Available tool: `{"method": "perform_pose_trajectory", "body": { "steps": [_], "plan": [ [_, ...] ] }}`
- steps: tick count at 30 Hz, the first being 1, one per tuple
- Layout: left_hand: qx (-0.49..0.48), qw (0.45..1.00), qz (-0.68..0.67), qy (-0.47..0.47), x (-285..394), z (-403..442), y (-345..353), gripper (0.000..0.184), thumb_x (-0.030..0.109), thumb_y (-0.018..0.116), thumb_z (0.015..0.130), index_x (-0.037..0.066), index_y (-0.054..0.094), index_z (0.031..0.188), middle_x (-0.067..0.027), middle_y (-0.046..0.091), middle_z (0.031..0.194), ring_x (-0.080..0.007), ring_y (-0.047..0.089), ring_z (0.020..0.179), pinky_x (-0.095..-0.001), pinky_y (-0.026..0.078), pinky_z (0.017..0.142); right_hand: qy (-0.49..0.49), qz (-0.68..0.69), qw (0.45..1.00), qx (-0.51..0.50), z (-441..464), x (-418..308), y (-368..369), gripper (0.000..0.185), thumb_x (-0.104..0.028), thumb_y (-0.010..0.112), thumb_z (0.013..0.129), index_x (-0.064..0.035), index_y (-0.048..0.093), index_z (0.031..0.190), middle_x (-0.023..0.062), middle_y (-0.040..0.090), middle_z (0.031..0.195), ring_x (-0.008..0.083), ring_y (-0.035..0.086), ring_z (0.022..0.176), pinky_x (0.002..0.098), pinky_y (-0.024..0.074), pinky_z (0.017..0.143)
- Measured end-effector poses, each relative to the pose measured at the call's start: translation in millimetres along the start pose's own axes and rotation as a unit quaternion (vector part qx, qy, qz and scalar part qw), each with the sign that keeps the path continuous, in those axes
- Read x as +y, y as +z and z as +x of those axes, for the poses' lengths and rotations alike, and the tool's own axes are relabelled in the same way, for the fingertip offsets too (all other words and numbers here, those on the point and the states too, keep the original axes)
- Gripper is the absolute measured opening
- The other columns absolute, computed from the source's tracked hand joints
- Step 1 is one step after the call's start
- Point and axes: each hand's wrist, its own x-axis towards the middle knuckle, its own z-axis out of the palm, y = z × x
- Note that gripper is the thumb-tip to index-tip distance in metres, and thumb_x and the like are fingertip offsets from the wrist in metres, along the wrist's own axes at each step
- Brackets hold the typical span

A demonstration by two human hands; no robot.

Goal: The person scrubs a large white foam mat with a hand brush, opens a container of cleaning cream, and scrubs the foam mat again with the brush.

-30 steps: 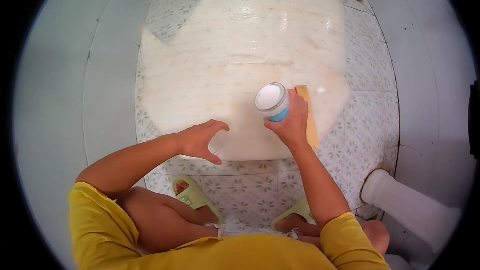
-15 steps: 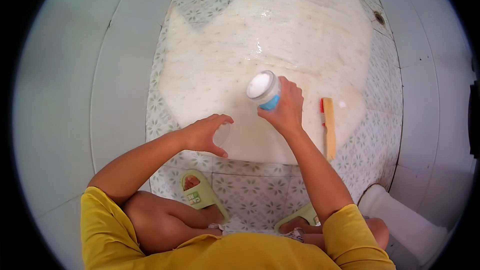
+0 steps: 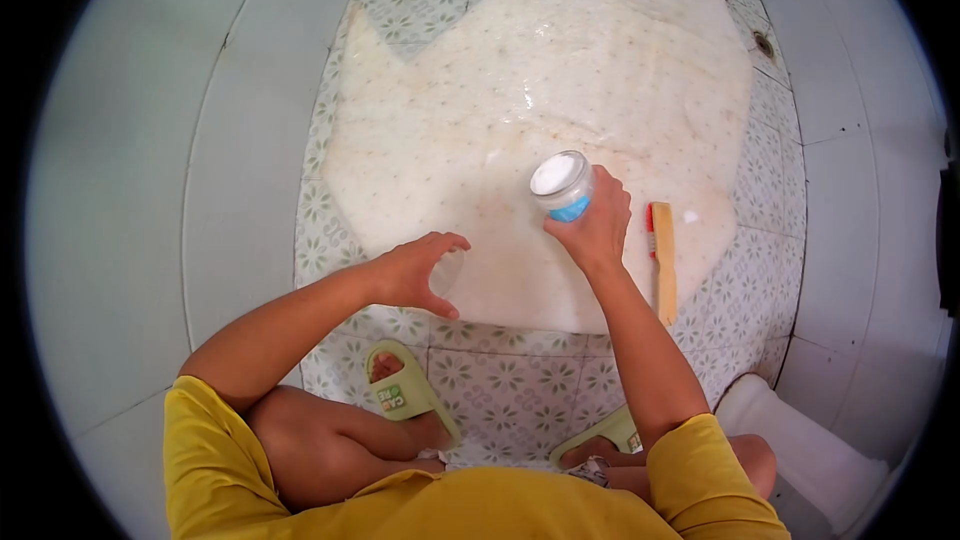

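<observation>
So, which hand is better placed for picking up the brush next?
Probably the right hand: it is nearer the brush, though it must first put down the jar. The left hand, farther away, seems to hold something clear.

Right hand (image 3: 597, 223) gripping jar (image 3: 563, 185), brush (image 3: 662, 262) on sheet (image 3: 480, 170)

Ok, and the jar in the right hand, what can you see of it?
The jar is clear, looks like glass or plastic, and has a round, uncovered mouth. Inside are white contents; powder or grains, I can't tell. A blue label shows low on its side. The right hand grips it from the right, mouth toward the camera, over the pale sheet. Its base is hidden.
</observation>
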Motion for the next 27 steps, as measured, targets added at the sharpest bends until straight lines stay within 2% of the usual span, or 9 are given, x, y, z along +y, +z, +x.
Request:
{"method": "perform_pose_trajectory", "body": {
  "steps": [6,11,13,15,17,18,21,25,27],
  "plan": [
    [0.001,1.0,0.003,-0.004,6.7,2.3,1.1,0.089,0.03,0.085,0.065,0.008,0.037,0.136,-0.0126,0.044,0.134,-0.029,0.047,0.119,-0.0384,0.042,0.101,-0.067,0.051,0.995,0.047,-10.5,25.4,4.7,0.08,-0.02,0.08,0.053,-0.0068,0.044,0.124,0.0144,0.052,0.115,0.036,0.047,0.105,0.0455,0.0418,0.088],
    [-0.006,1.0,0.013,-0.011,17.5,7.7,1.1,0.088,0.03,0.085,0.066,0.008,0.037,0.137,-0.0121,0.043,0.135,-0.0289,0.047,0.119,-0.0386,0.041,0.101,-0.039,-0.009,0.999,0.031,-17.7,32.6,-2.1,0.083,-0.018,0.08,0.052,-0.0067,0.044,0.126,0.0142,0.052,0.115,0.0358,0.047,0.105,0.0452,0.0415,0.089],
    [-0.011,1.0,0.01,-0.011,22.8,7.7,0.9,0.088,0.031,0.083,0.066,0.006,0.037,0.136,-0.0165,0.042,0.136,-0.0302,0.043,0.126,-0.0374,0.038,0.104,-0.039,-0.004,0.998,0.039,-18.6,36.8,0.3,0.085,-0.017,0.08,0.051,-0.0067,0.043,0.126,0.0142,0.052,0.115,0.0357,0.047,0.104,0.0451,0.0415,0.089],
    [-0.004,1.0,0.007,-0.015,24.9,8.2,2.1,0.089,0.032,0.084,0.065,0.006,0.037,0.137,-0.0163,0.042,0.136,-0.0303,0.044,0.125,-0.0374,0.039,0.104,-0.082,0.052,0.993,0.068,-20.4,41.7,-0.8,0.085,-0.016,0.081,0.052,-0.0061,0.042,0.127,0.0135,0.051,0.117,0.0334,0.048,0.109,0.043,0.0418,0.092],
    [0.004,1.0,0.008,-0.016,27.5,9.8,0.9,0.09,0.032,0.084,0.065,0.006,0.037,0.137,-0.0161,0.042,0.136,-0.0304,0.045,0.124,-0.0375,0.039,0.103,-0.046,0.112,0.99,0.077,-24.6,42.9,-2.5,0.086,-0.015,0.082,0.053,-0.0056,0.041,0.127,0.0133,0.051,0.119,0.0321,0.049,0.111,0.0415,0.0422,0.093],
    [0.029,1.0,0.004,-0.011,28.3,10.3,-0.1,0.09,0.032,0.084,0.065,0.006,0.036,0.137,-0.0158,0.042,0.136,-0.0304,0.046,0.123,-0.0376,0.04,0.103,-0.011,0.171,0.982,0.085,-26.1,43.0,-3.5,0.086,-0.015,0.083,0.054,-0.005,0.04,0.128,0.013,0.052,0.12,0.0308,0.05,0.113,0.0399,0.0426,0.095],
    [0.078,0.997,0.001,-0.006,35.7,13.5,-6.6,0.091,0.032,0.085,0.064,0.007,0.036,0.137,-0.0157,0.042,0.136,-0.0306,0.047,0.122,-0.038,0.04,0.102,-0.005,0.287,0.953,0.094,-29.0,41.8,-9.2,0.088,-0.017,0.084,0.055,-0.004,0.039,0.129,0.0127,0.052,0.122,0.029,0.052,0.114,0.0373,0.0431,0.096],
    [0.144,0.989,-0.032,-0.006,47.5,18.1,-12.6,0.091,0.032,0.084,0.064,0.008,0.036,0.137,-0.0159,0.042,0.137,-0.0311,0.045,0.123,-0.0386,0.039,0.103,0.018,0.298,0.949,0.105,-37.0,41.3,-7.8,0.088,-0.015,0.084,0.054,-0.0038,0.04,0.129,0.014,0.053,0.121,0.0303,0.054,0.112,0.0377,0.0442,0.095],
    [0.182,0.983,-0.002,0.018,59.5,19.5,-11.4,0.09,0.029,0.085,0.064,0.009,0.037,0.137,-0.0142,0.042,0.136,-0.0299,0.046,0.122,-0.0397,0.042,0.1,-0.085,0.226,0.967,0.076,-42.5,38.6,-3.6,0.084,-0.014,0.082,0.054,-0.0054,0.043,0.127,0.0139,0.055,0.115,0.033,0.052,0.11,0.0387,0.0437,0.094]
  ]
}}
